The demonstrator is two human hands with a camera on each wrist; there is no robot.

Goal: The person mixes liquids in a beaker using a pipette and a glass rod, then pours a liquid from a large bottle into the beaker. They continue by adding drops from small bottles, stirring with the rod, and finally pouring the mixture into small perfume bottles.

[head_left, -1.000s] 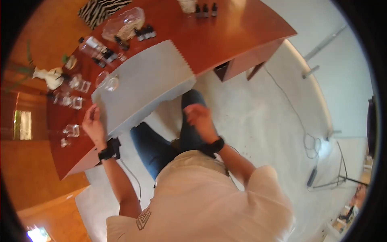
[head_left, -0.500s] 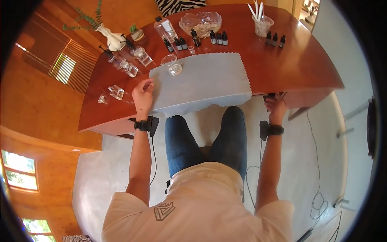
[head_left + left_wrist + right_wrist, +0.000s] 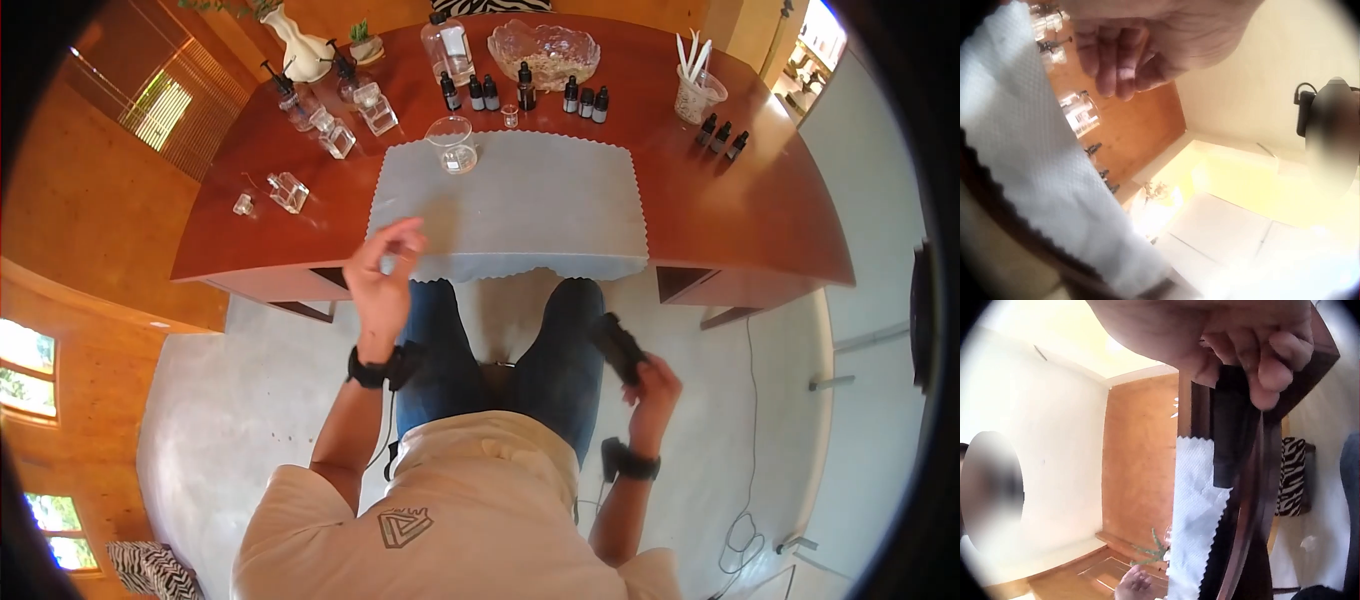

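Observation:
In the head view my right hand (image 3: 655,385) is over the floor beside the right thigh. Its fingers and thumb pinch one end of a long black object (image 3: 620,348). The right wrist view shows this black object (image 3: 1232,437) hanging from the fingertips, soft-looking and narrow; its exact kind cannot be told. My left hand (image 3: 385,275) hovers near the front edge of the grey cloth (image 3: 540,200), fingers loosely bent, holding nothing. A clear glass beaker (image 3: 455,150) stands on the cloth's far left part.
Small black dropper bottles (image 3: 527,88) line the cloth's far side, near a glass bowl (image 3: 545,55) and a large clear bottle (image 3: 447,48). Square glass bottles (image 3: 288,192) stand at left. A cup (image 3: 692,98) with white sticks is at right.
The right hand went to the desk's right underside, then came back toward the body holding the black object. The left hand has moved right and nearer the body. The head view has turned.

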